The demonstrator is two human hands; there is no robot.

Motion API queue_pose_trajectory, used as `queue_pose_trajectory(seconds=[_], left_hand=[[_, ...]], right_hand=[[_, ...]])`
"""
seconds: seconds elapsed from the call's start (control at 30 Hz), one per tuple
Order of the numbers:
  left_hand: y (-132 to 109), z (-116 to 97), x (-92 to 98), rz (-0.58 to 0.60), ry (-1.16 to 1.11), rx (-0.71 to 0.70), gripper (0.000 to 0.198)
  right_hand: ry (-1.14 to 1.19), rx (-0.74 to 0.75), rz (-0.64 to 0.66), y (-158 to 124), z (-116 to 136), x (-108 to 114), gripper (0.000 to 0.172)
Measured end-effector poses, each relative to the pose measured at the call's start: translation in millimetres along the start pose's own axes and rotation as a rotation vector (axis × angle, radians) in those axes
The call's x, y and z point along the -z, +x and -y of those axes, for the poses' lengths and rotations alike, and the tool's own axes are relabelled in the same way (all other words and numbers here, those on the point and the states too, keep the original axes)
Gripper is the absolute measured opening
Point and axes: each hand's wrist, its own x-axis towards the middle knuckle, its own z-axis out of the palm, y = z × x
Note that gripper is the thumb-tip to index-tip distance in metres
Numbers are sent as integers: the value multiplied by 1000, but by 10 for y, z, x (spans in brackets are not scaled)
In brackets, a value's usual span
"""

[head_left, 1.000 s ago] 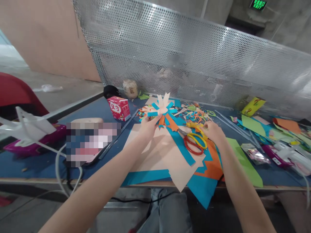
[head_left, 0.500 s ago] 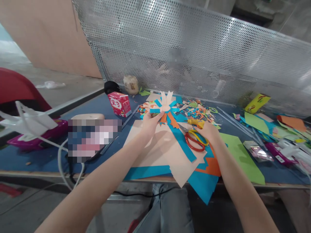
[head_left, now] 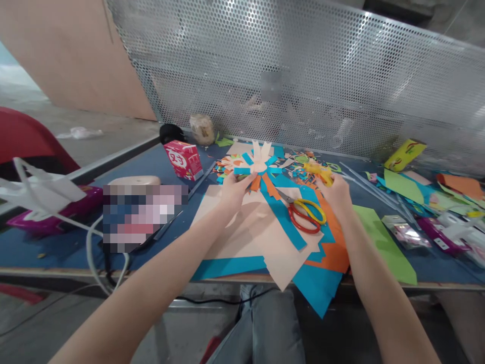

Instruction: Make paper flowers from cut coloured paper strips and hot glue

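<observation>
My left hand [head_left: 235, 189] pinches the near left edge of a paper flower [head_left: 259, 164], its thumb lying on top. The flower has a pale peach centre with peach, blue and orange strips fanning out. In my right hand [head_left: 336, 192] is a small yellow tool, which looks like a glue gun [head_left: 317, 171], held to the right of the flower and apart from it. Scissors [head_left: 307, 215] with red and yellow handles lie partly open between my hands. Beneath them are peach paper [head_left: 231, 235] and a long blue strip [head_left: 286, 222].
Colourful paper scraps [head_left: 303, 161] are heaped behind the flower. To the left stand a red box [head_left: 184, 161] and a purple tissue pack [head_left: 71, 207]. Green paper [head_left: 379, 242] and a yellow box [head_left: 405, 155] lie to the right. A perforated metal panel [head_left: 227, 65] borders the back.
My right hand has moved up and to the right with the yellow tool, away from the flower and scissors. My left hand still pinches the flower in about the same place.
</observation>
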Motion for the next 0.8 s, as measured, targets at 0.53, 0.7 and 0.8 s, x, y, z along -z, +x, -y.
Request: queue_pose_trajectory(seconds=[0.53,0.7,0.8], left_hand=[[-140,-55,-141,194,905,-686,51],[-98,-11,-604,468,850,-420,30],[25,82,-784,494,837,-428,27]], right_hand=[[331,204,-126,-137,194,-114,34],[396,256,-149,-166,218,-150,36],[441,221,-192,-141,189,-117,34]])
